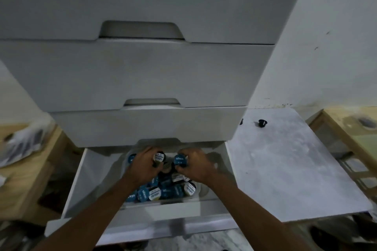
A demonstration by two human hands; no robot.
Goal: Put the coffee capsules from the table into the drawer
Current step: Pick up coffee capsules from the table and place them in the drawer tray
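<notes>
Two hands down in open bottom drawer [74, 179] of white drawer unit. Left hand [142, 167] curled round white-lidded capsule [159, 157], lid facing camera. Right hand [196, 167] pinching blue-lidded capsule [180, 160], lid also toward camera. Held capsules side by side, close together; touching or not, cannot tell. Both just above pile of capsules [163, 190] lying in drawer. Pile: mixed blue and white lids, dark bodies, heaped in middle and front of drawer, partly hidden under forearms. Count not readable, too blurred. Closed drawers [142, 75] stacked above open one, cut-out handles along top edges. Right of unit: pale marbled worktop [285, 165]. One black capsule [262, 123] on it near back edge, well apart from drawer. Second dark bit [241, 122] at unit's edge, half hidden, cannot tell what. Far left: wooden shelf [30, 179] with crumpled plastic bag [22, 142] on top. Far right: wooden frame [346, 128], blurred.
</notes>
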